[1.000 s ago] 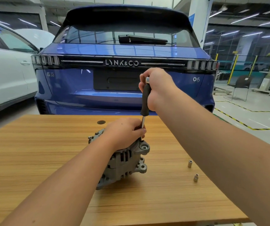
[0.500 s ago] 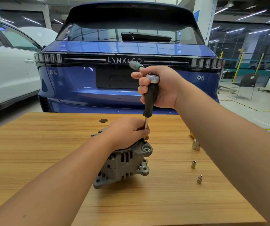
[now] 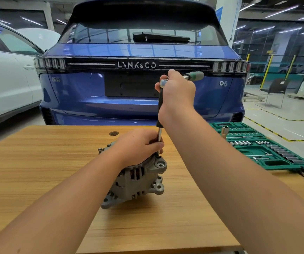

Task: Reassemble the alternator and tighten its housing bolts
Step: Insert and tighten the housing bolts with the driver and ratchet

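A: Where is your left hand (image 3: 138,145)?
B: Its grip curls over the alternator (image 3: 136,178) on the wooden surface (image 3: 37,162), fingers pinching the extension bar (image 3: 159,136).
A: And your right hand (image 3: 178,92)?
B: Directly above, gripping the ratchet (image 3: 193,76); the socket set (image 3: 268,149) lies far right.

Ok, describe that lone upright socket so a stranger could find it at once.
Start at the wooden table and go to the green tool case on its right edge. At the case's far left corner one silver socket stands upright, open end up, while the other sockets lie in rows.
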